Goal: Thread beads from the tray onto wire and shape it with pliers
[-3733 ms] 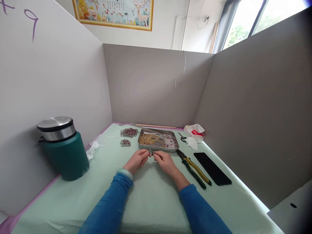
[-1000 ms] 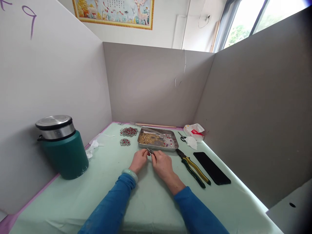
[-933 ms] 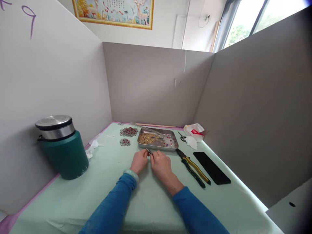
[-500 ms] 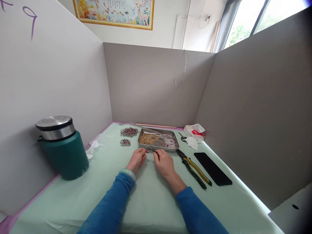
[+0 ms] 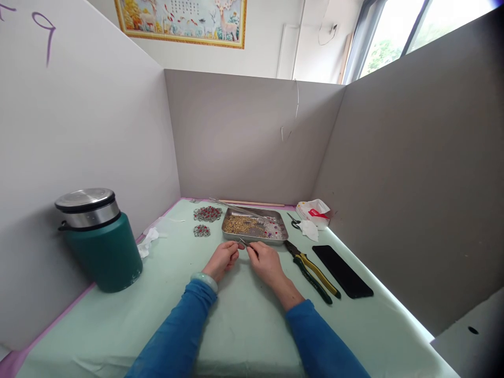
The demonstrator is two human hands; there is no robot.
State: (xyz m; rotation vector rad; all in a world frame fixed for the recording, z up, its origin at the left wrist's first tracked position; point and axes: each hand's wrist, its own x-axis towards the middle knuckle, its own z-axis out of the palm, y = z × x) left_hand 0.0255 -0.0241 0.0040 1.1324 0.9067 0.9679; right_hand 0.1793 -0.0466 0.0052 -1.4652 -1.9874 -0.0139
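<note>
My left hand [image 5: 223, 260], with a pale bangle on its wrist, is closed in a pinch near the front of the metal tray [image 5: 252, 241]. What its fingertips hold is too small to make out. My right hand [image 5: 268, 264] is wrapped round slim pliers [image 5: 243, 242], whose handles are mostly hidden in the palm. Their thin metal tip points left and reaches the left fingertips. Gold-coloured beads [image 5: 238, 224] lie in the left part of the tray, clear and red ones [image 5: 273, 228] in the right.
Two piles of red-and-silver pieces [image 5: 207, 213] lie left of the tray. Large green-and-yellow pliers [image 5: 313, 270], a black phone [image 5: 342, 271], scissors [image 5: 293, 221] and a tissue pack [image 5: 314, 212] are on the right. A green flask [image 5: 103, 247] stands at the left. Grey partitions [image 5: 252, 136] enclose the table.
The pliers' tip has come up against my left fingertips, and the two hands have drawn slightly closer. The whole view has shifted a little.
</note>
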